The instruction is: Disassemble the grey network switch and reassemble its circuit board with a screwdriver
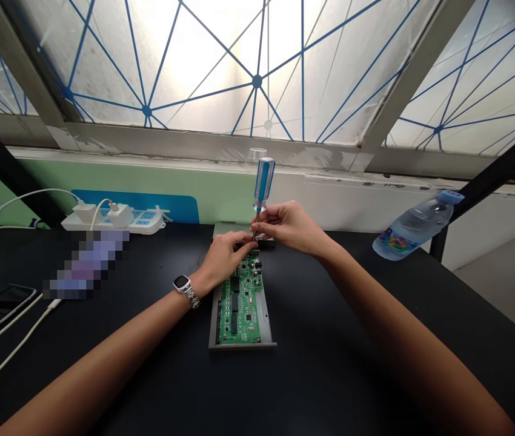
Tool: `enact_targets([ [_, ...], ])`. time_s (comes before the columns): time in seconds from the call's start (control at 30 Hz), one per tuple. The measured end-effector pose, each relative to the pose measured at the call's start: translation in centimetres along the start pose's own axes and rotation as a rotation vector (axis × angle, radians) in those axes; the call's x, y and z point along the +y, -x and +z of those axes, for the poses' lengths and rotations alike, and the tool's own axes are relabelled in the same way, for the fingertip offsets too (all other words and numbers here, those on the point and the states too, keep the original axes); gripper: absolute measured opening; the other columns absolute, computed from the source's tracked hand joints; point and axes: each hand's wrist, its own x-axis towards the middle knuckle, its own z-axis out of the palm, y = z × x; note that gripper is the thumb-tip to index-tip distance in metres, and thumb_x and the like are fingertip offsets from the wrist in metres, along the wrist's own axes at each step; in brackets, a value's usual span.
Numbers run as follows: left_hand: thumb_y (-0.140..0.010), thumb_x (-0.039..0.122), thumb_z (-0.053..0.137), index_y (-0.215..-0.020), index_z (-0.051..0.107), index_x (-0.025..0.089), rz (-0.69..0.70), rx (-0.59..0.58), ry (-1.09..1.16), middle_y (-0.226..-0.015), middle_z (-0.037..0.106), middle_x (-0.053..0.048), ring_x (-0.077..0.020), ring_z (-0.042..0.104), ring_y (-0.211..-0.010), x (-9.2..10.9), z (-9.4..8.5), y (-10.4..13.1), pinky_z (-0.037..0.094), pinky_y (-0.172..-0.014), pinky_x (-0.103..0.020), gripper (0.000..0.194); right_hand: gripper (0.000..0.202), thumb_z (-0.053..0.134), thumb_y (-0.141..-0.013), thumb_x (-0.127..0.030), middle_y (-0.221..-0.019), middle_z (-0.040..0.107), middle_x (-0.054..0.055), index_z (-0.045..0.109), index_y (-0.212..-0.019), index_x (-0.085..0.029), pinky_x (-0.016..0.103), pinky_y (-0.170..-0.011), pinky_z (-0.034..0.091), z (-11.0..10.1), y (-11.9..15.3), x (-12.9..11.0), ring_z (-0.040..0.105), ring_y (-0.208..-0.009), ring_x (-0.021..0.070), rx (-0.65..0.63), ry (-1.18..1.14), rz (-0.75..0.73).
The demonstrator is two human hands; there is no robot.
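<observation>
A screwdriver (pixel 264 181) with a clear and blue handle stands nearly upright, handle up, over the far part of a green circuit board (pixel 243 309). My right hand (pixel 291 227) pinches its metal shaft just below the handle. Lower down, the thumb and fingertips of my left hand (pixel 228 254) close at the shaft's bottom end, and this hand rests over the board's left side. The fingers hide the screwdriver's tip and whatever it touches. The board lies in a shallow grey metal case (pixel 266 324), its long side running away from me.
A white power strip (pixel 143 223) with plugged-in chargers stands at the back left. White cables (pixel 12 357) run down the left side, beside a blurred-out patch and a dark phone-like device (pixel 3 309). A water bottle (pixel 416 227) leans at the right, near a black post.
</observation>
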Motion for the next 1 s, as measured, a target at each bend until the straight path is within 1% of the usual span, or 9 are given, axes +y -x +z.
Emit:
enact_targets([
  [0.1,-0.094,0.034,0.068,-0.089,0.076,0.021,-0.012,0.001,0.001,-0.088,0.08,-0.002,-0.0221,0.072,-0.081,0.0,0.0,-0.2,0.05,-0.071,-0.031,0.016,0.013,0.072,-0.086,-0.028,-0.088,0.078,0.006,0.076,-0.084,-0.016,0.035,-0.077,0.062,0.0,0.1,-0.5,0.074,-0.081,0.0207,-0.014,-0.007,0.009],
  [0.17,-0.094,0.036,0.069,-0.087,0.074,0.021,-0.029,-0.003,-0.006,-0.087,0.079,-0.002,-0.0215,0.071,-0.081,0.0,-0.1,-0.3,0.049,-0.07,-0.03,0.018,0.014,0.07,-0.087,-0.028,-0.089,0.079,0.007,0.076,-0.088,-0.015,0.032,-0.075,0.062,0.0,0.2,-0.8,0.074,-0.083,0.02,-0.035,-0.023,0.024],
  [0.33,-0.094,0.041,0.069,-0.09,0.073,0.02,-0.063,-0.027,-0.035,-0.088,0.078,-0.002,-0.0205,0.069,-0.076,-0.3,-0.1,-0.5,0.048,-0.066,-0.03,0.022,0.016,0.066,-0.087,-0.026,-0.09,0.078,0.007,0.075,-0.095,-0.015,0.028,-0.068,0.06,0.2,0.1,-1.3,0.073,-0.083,0.0184,-0.071,-0.052,0.069],
  [0.43,-0.095,0.039,0.067,-0.095,0.076,0.02,-0.06,-0.046,-0.014,-0.089,0.079,-0.003,-0.0223,0.071,-0.08,-0.3,0.0,-0.6,0.05,-0.069,-0.031,0.022,0.017,0.068,-0.086,-0.028,-0.088,0.077,0.006,0.075,-0.095,-0.015,0.028,-0.064,0.059,0.4,0.1,-1.1,0.071,-0.079,0.0177,-0.062,-0.031,0.038],
  [0.53,-0.095,0.037,0.066,-0.095,0.079,0.02,-0.078,-0.063,0.035,-0.091,0.081,-0.004,-0.0242,0.074,-0.084,0.0,0.0,-0.6,0.053,-0.074,-0.033,0.021,0.016,0.071,-0.084,-0.032,-0.079,0.073,0.004,0.073,-0.084,-0.016,0.027,-0.061,0.056,0.6,0.0,-0.7,0.067,-0.075,0.0168,0.016,0.049,-0.022],
  [0.6,-0.095,0.037,0.067,-0.094,0.079,0.02,-0.093,-0.075,0.068,-0.094,0.082,-0.004,-0.0251,0.075,-0.086,0.2,0.0,-0.6,0.055,-0.078,-0.034,0.021,0.019,0.072,-0.083,-0.034,-0.074,0.07,0.004,0.071,-0.077,-0.016,0.027,-0.059,0.055,0.7,-0.2,-0.3,0.066,-0.072,0.0169,0.086,0.099,-0.03],
  [0.67,-0.095,0.036,0.066,-0.096,0.08,0.02,-0.091,-0.091,0.109,-0.099,0.082,-0.005,-0.0259,0.076,-0.092,0.3,-0.1,-0.6,0.057,-0.082,-0.035,0.021,0.02,0.074,-0.082,-0.035,-0.072,0.069,0.003,0.069,-0.076,-0.017,0.028,-0.056,0.054,0.7,-0.2,0.0,0.065,-0.069,0.0172,0.114,0.1,-0.022],
  [0.83,-0.098,0.033,0.059,-0.104,0.079,0.019,-0.019,-0.116,0.102,-0.105,0.082,-0.006,-0.0261,0.076,-0.101,-0.1,-0.4,-0.5,0.058,-0.089,-0.035,0.025,0.017,0.075,-0.081,-0.033,-0.074,0.072,0.003,0.071,-0.082,-0.016,0.028,-0.054,0.054,0.3,-0.2,0.3,0.069,-0.068,0.0181,0.058,0.005,0.0],
  [1.0,-0.098,0.033,0.061,-0.101,0.079,0.021,0.009,-0.099,0.048,-0.103,0.082,-0.004,-0.025,0.076,-0.097,-0.5,-0.4,-0.5,0.057,-0.082,-0.033,0.022,0.015,0.074,-0.082,-0.03,-0.073,0.071,0.003,0.074,-0.086,-0.015,0.026,-0.051,0.053,0.1,-0.1,0.3,0.069,-0.063,0.0155,0.029,-0.041,0.02],
])
